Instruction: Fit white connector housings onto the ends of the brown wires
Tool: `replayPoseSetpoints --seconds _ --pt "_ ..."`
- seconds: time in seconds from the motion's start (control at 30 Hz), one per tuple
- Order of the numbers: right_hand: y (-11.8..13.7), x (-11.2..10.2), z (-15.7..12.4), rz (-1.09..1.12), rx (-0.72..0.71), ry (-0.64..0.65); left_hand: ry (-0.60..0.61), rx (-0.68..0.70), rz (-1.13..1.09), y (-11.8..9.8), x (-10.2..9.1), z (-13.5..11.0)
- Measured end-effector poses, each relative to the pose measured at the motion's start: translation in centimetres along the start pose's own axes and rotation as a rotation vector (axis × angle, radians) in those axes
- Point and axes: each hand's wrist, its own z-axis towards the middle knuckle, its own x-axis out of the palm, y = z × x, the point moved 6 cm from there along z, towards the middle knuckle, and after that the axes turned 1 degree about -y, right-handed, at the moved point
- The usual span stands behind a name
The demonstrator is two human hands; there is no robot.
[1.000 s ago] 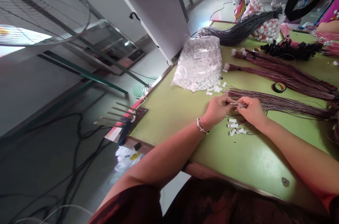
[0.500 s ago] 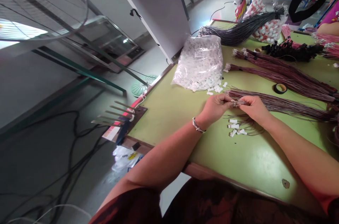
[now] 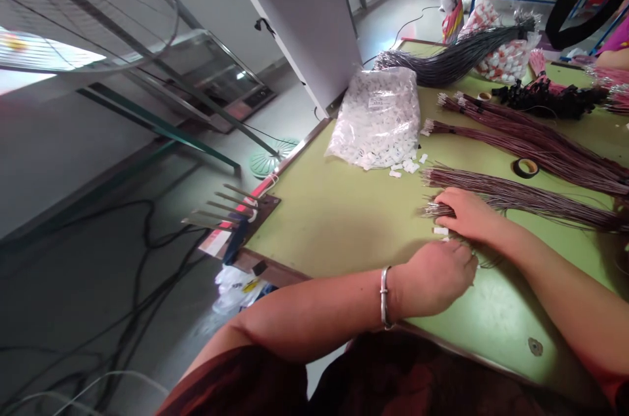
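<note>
Your right hand (image 3: 466,214) curves over brown wires (image 3: 434,209), grip unclear.
Your left hand (image 3: 435,277) curls near a white connector (image 3: 441,231) on the tabletop (image 3: 304,219), its grasp hidden.

And there's the bright spot — a slim silver bracelet (image 3: 384,298), a smooth metal band circling the left wrist, with a small collar-like detail partway along it! Beyond the bracelet come the left fingers (image 3: 466,261), bare; behind it runs the left forearm (image 3: 304,303), bare too, up to the left sleeve (image 3: 240,380), loose, wide-mouthed, very dark with hints of deep red. Just below the bracelet, the garment's front (image 3: 417,377) shows muted red blotches on near-black — the pattern's too dim to read! Well right of the bracelet, a right sleeve (image 3: 620,393) just edges in, dark and reddish.
</note>
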Motion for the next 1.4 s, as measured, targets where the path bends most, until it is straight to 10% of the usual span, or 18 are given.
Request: replayPoseSetpoints --seconds 0.23,0.37,0.43,0.57,0.9,1.07,1.23,1.4 --pt "0.1 0.5 -0.1 0.027 -0.086 -0.145 -0.329 0.388 -0.154 -0.4 -4.4 -1.7" --pt "-1.6 -0.3 -0.2 0.365 0.019 -0.366 -0.755 -0.354 -0.112 10.2 -8.3 -4.0" --pt "-2.4 -0.6 -0.4 0.437 0.112 -0.43 -0.68 -0.61 -0.093 14.8 -7.9 -4.6" --pt "-2.4 -1.4 -0.5 0.461 0.127 -0.487 -0.374 -0.641 -0.107 18.9 -4.9 -3.5" --pt "0.0 0.8 0.0 -0.139 0.042 -0.088 -0.399 -0.799 -0.115 19.1 -5.0 -3.7" --pt "-1.2 -1.0 0.0 0.227 0.099 -0.289 -0.653 -0.909 -0.897 18.4 -4.5 -4.3" --pt "-2.1 -2.0 -0.5 0.609 0.234 -0.375 -0.519 -0.912 -1.537 15.8 -1.1 -2.5" --pt "-1.8 -2.0 -0.7 0.66 0.268 -0.406 -0.498 -0.911 -1.681 15.4 0.0 -1.8"
